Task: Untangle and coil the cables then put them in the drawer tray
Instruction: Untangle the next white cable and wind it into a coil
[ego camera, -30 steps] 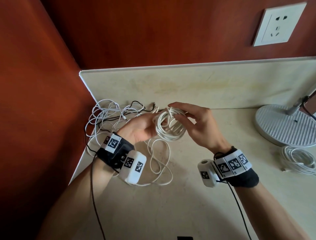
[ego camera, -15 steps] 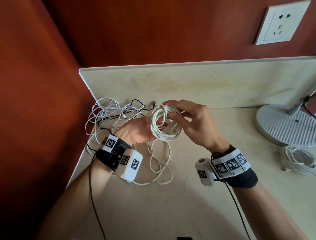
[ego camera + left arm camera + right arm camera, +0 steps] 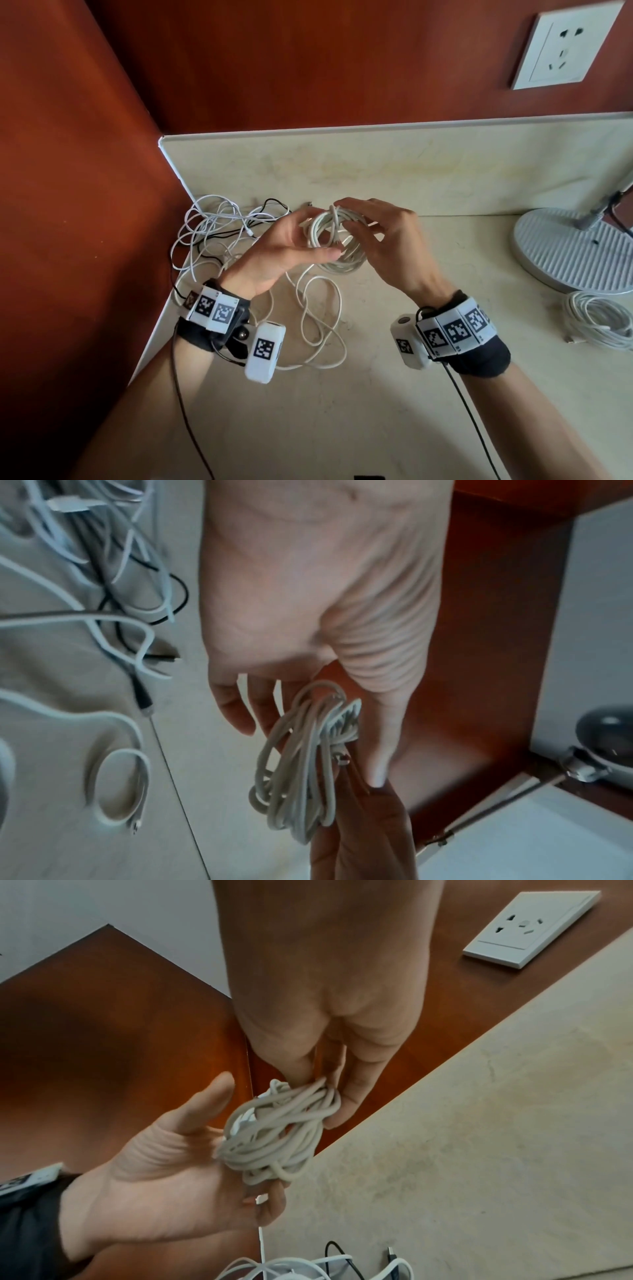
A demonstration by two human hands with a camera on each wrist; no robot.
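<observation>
A coiled white cable point(image 3: 337, 246) hangs above the counter between both hands. My right hand point(image 3: 356, 222) pinches the coil point(image 3: 277, 1131) at its top with thumb and fingers. My left hand point(image 3: 308, 240) lies open beside it, palm up and fingers straight, with the coil point(image 3: 301, 764) resting against its fingertips. A tangle of white and black cables point(image 3: 219, 233) sits in the counter's back left corner. One loose white cable point(image 3: 318, 325) loops on the counter below the hands. No drawer tray is in view.
A second white coil point(image 3: 603, 322) lies at the right, beside a round white lamp base point(image 3: 575, 253). A wall socket point(image 3: 561, 48) sits on the red-brown wall. The beige counter point(image 3: 342, 411) has a raised back edge and a wall on its left.
My left hand has let go of the coil and opened flat. The right hand keeps its pinch on the coil, which has turned a little.
</observation>
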